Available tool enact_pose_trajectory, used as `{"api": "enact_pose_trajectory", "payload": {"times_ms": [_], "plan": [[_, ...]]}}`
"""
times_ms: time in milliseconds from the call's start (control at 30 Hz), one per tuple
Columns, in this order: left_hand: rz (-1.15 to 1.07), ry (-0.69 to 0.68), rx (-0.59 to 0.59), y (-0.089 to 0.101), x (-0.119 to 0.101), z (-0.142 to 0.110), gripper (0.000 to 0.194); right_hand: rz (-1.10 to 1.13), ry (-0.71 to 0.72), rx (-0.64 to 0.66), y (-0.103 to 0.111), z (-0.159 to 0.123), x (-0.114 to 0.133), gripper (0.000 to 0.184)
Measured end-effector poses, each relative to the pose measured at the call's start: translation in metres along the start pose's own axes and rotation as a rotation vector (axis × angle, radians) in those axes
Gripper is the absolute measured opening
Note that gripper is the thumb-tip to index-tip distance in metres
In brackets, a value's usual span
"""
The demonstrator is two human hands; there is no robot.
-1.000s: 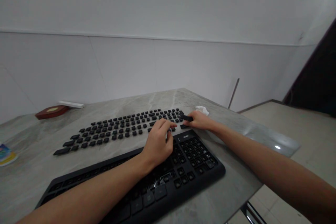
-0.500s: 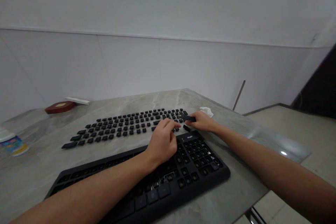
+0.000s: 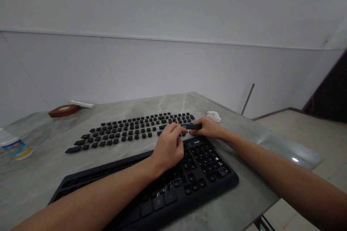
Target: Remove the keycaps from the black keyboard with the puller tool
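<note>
A black keyboard (image 3: 217,186) lies tilted across the near side of the table, with most of its key sockets bare. My left hand (image 3: 169,146) hovers over its upper middle, thumb and index finger stretched forward and apart, nothing visible in them. Beyond the keyboard's top right corner, my right hand (image 3: 207,127) grips a long black bar-shaped piece (image 3: 193,126), whose exact kind I cannot make out. The bar's left end lies close to my left index finger; whether they touch is unclear. Loose black keycaps (image 3: 130,128) lie in rows behind the keyboard.
A crumpled white tissue (image 3: 214,116) lies right of my right hand. At left stands a white container with a colourful label (image 3: 16,148). A reddish-brown box (image 3: 63,110) and a white strip (image 3: 81,104) lie near the wall. The table's right edge (image 3: 271,207) drops to the floor.
My right hand has moved slightly down towards me, turning the bar more level. Its lower fingers now cover where a small dark piece lay. My left hand stays almost in place.
</note>
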State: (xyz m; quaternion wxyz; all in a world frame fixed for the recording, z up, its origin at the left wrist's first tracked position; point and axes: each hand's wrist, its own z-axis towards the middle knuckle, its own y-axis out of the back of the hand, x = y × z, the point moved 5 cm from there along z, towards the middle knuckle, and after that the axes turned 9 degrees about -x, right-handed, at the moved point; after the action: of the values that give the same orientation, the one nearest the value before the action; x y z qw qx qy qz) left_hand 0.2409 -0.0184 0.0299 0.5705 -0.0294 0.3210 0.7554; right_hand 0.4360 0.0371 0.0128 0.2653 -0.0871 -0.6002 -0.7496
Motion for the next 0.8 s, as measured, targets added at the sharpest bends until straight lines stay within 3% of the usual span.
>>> {"api": "enact_pose_trajectory", "payload": {"times_ms": [800], "plan": [[0.003,-0.011,-0.009,0.0019,-0.0027,0.0003,0.030,0.165,0.071,0.070,-0.0036,0.0009,-0.0009,0.018]]}}
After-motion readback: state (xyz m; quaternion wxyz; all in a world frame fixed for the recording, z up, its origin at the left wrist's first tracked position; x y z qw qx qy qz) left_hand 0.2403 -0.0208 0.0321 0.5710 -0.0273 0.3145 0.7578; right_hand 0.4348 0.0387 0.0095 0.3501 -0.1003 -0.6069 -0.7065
